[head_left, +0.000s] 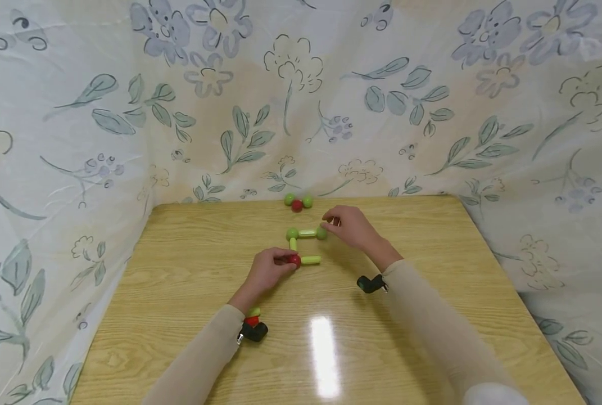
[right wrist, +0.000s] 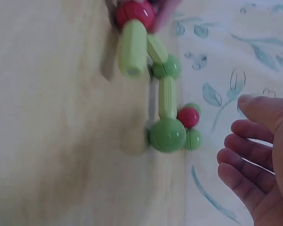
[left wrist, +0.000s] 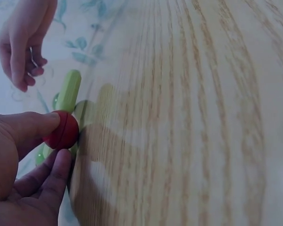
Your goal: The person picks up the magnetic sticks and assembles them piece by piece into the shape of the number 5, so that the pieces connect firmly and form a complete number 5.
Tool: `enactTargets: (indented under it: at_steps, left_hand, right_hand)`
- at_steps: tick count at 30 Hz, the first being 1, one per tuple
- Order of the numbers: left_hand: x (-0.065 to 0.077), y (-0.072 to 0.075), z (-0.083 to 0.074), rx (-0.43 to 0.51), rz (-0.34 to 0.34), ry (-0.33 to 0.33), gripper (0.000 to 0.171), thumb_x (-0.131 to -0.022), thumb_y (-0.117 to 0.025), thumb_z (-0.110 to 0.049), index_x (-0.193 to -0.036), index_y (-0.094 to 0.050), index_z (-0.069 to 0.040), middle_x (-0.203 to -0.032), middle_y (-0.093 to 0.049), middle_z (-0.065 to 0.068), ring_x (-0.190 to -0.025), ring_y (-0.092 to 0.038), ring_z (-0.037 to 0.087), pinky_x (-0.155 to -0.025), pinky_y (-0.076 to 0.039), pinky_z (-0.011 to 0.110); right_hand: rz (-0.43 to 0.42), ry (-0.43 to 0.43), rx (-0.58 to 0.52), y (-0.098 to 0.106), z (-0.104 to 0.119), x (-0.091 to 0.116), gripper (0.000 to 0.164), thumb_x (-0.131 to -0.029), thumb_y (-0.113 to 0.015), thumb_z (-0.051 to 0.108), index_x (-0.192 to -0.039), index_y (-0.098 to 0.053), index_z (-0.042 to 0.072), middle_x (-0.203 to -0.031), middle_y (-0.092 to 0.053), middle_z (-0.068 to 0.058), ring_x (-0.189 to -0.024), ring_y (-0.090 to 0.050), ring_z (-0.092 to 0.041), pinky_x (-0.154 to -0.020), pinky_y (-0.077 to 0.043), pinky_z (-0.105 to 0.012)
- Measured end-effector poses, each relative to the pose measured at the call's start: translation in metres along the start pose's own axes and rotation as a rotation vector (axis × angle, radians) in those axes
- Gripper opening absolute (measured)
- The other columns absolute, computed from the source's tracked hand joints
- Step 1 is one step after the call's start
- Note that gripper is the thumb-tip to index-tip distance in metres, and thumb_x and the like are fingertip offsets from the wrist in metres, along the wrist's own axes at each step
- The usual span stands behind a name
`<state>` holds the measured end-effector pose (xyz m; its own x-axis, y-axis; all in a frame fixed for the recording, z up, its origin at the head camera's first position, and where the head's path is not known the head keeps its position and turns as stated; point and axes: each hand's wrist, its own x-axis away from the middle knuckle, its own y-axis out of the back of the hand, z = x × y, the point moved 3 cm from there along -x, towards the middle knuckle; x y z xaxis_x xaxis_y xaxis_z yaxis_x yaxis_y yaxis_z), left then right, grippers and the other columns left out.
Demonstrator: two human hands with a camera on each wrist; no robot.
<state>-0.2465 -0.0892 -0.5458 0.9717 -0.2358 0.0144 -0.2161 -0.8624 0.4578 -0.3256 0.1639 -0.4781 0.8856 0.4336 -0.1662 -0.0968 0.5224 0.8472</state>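
Observation:
My left hand (head_left: 267, 270) pinches a red ball (left wrist: 66, 129) between thumb and fingers at the near left corner of a small ball-and-rod shape. From that ball a light green rod (head_left: 311, 260) points right with a free end, and another rod (head_left: 293, 244) leads away to a green ball (head_left: 292, 233). A third rod (head_left: 308, 233) joins it to a second green ball (right wrist: 167, 135) on the right. My right hand (head_left: 353, 225) hovers beside this last ball, fingers loosely bent, apart from it and holding nothing in the right wrist view (right wrist: 254, 155).
Farther back, near the table's far edge, a red ball (head_left: 297, 206) sits between two green balls. A red piece (head_left: 252, 321) and a light green piece (head_left: 254, 311) lie partly hidden by the left wrist. Flowered cloth (head_left: 301, 112) hangs behind the wooden table (head_left: 179, 281).

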Motion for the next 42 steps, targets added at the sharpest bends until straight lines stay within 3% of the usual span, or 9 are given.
enactTargets:
  at_steps: [11, 18, 23, 34, 42]
  left_hand:
    - [-0.003, 0.001, 0.000, -0.027, 0.021, -0.005, 0.026, -0.096, -0.085, -0.009, -0.122, -0.083, -0.009, -0.112, -0.075, 0.006, -0.096, -0.069, 0.018, -0.085, -0.061, 0.035]
    - [-0.005, 0.001, 0.000, -0.003, 0.019, -0.016, 0.027, -0.096, -0.085, -0.008, -0.123, -0.083, -0.009, -0.115, -0.075, 0.008, -0.097, -0.069, 0.019, -0.086, -0.061, 0.036]
    - [-0.006, 0.002, 0.001, 0.006, 0.017, -0.007, 0.026, -0.095, -0.085, -0.007, -0.121, -0.083, -0.009, -0.114, -0.075, 0.008, -0.097, -0.070, 0.018, -0.087, -0.061, 0.036]
    - [-0.007, 0.003, 0.006, 0.011, 0.037, -0.002, 0.027, -0.096, -0.086, -0.010, -0.123, -0.083, -0.011, -0.115, -0.075, 0.006, -0.096, -0.069, 0.016, -0.085, -0.061, 0.034]
    - [-0.007, 0.003, 0.006, 0.020, 0.037, -0.005, 0.027, -0.096, -0.085, -0.010, -0.123, -0.082, -0.010, -0.114, -0.075, 0.006, -0.096, -0.069, 0.018, -0.086, -0.061, 0.035]
  right_hand:
    - [0.018, -0.043, 0.007, 0.008, -0.019, -0.048, 0.030, -0.106, -0.076, 0.023, -0.127, -0.077, 0.001, -0.112, -0.075, -0.009, -0.098, -0.067, -0.025, -0.086, -0.057, -0.042]
    - [0.012, -0.104, -0.070, 0.006, -0.022, -0.070, 0.033, -0.105, -0.076, 0.021, -0.132, -0.075, 0.002, -0.123, -0.074, -0.011, -0.105, -0.067, -0.027, -0.090, -0.057, -0.042]
    - [0.017, -0.109, -0.066, -0.002, -0.024, -0.080, 0.032, -0.105, -0.076, 0.017, -0.133, -0.073, 0.003, -0.128, -0.072, -0.013, -0.108, -0.067, -0.029, -0.094, -0.057, -0.044]
    - [0.115, -0.168, -0.014, -0.023, -0.023, -0.107, 0.038, -0.104, -0.075, 0.016, -0.141, -0.068, 0.006, -0.133, -0.068, -0.017, -0.125, -0.062, -0.035, -0.107, -0.051, -0.050]
    - [0.108, -0.204, -0.028, -0.040, -0.025, -0.115, 0.043, -0.104, -0.076, 0.015, -0.144, -0.065, 0.004, -0.136, -0.067, -0.018, -0.127, -0.061, -0.035, -0.110, -0.049, -0.048]
